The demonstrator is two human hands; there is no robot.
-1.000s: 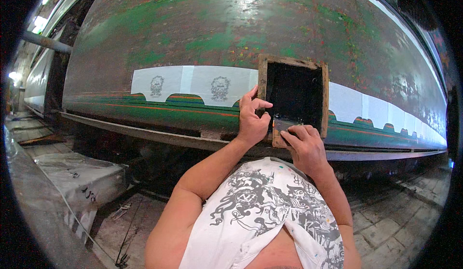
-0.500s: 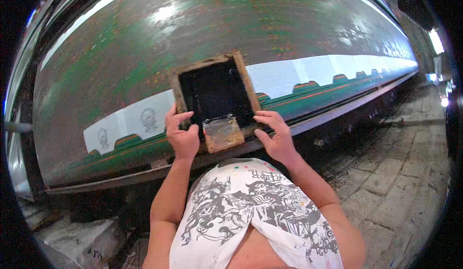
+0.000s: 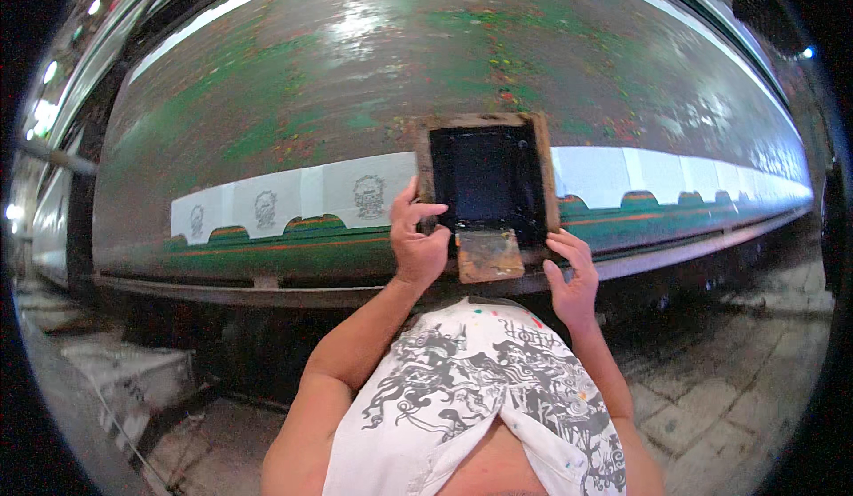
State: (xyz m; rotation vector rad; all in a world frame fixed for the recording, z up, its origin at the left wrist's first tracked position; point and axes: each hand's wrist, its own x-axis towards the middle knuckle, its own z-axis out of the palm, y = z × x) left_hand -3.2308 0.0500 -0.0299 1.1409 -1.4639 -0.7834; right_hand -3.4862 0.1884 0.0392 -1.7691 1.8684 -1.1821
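Note:
A wooden-framed printing screen [image 3: 484, 121] with a dark mesh lies over the row of white fabric pieces [image 3: 324, 196] along the table's near edge. Inside its near end leans a squeegee [image 3: 490, 256], a brownish, ink-stained blade. My left hand [image 3: 420, 240] grips the left rail low down, thumb and forefinger bent over it. At the near right corner my right hand [image 3: 573, 274] has its fingertips on the frame, thumb beneath. Dark line prints show on the pieces to the left of the screen; what lies under the mesh is hidden.
The long table [image 3: 293, 78] is stained green with red and yellow specks. More white pieces [image 3: 657, 169] run on to the right. A rail [image 3: 267, 293] edges the table in front of me. Paving [image 3: 737, 354] lies at right, a pale block [image 3: 133, 380] at lower left.
The screen has shifted rightward along the row, both hands moving with it. A third printed piece now shows to its left. My view has also turned, so the table looks more level.

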